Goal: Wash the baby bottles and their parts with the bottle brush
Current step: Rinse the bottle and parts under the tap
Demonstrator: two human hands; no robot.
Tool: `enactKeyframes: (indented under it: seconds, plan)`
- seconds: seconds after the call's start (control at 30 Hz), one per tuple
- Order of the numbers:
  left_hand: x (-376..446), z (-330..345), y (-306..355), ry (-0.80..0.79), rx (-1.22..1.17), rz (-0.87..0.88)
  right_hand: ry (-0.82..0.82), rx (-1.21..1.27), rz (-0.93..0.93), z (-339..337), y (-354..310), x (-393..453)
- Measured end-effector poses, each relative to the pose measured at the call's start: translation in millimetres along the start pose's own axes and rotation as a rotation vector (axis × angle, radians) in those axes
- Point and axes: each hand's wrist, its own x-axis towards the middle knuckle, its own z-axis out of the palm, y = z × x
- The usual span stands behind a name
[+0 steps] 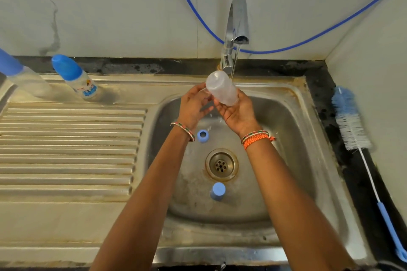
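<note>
Against the marbled wall, tap [236, 28] water is running into the steel sink [293, 116] while we are rinsing a clear bottle [222, 90] under the stream. Our right hand [239, 112] is cradling its lower end with curled fingers; our left hand [193, 105] is touching its side, fingers fairly straight. A blue ring [202, 136] and blue cap [217, 191] are lying in the basin. We judge scrubbing comes next: reaching right for the bottle brush [352, 125] on the counter [326, 86]. Two capped bottles [74, 77] are waiting on the drainboard [66, 149].

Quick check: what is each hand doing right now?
Left hand: fingers touch the clear bottle; grip cannot be told.
Right hand: holds the clear bottle.
</note>
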Motion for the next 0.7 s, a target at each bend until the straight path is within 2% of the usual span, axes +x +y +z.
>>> enactKeyframes:
  seconds: [0.13, 0.4, 0.5, 0.7]
  plan:
    - [-3.9, 15.5, 1.1, -0.035, 0.024, 0.048, 0.014, 0.094, 0.011, -4.9, -3.0, 1.6]
    - [-8.1, 18.3, -1.2, -0.046, 0.064, 0.059, -0.004, 0.045, 0.031, -9.3, -7.8, 2.1]
    - [-5.8, 15.4, -2.5, -0.002, 0.043, 0.035, -0.001, -0.005, 0.027, -7.5, -6.8, 5.1]
    - [0.6, -4.2, -8.3, 0.167, -0.083, -0.095, 0.051, -0.287, 0.032, 3.7, -5.0, 12.0]
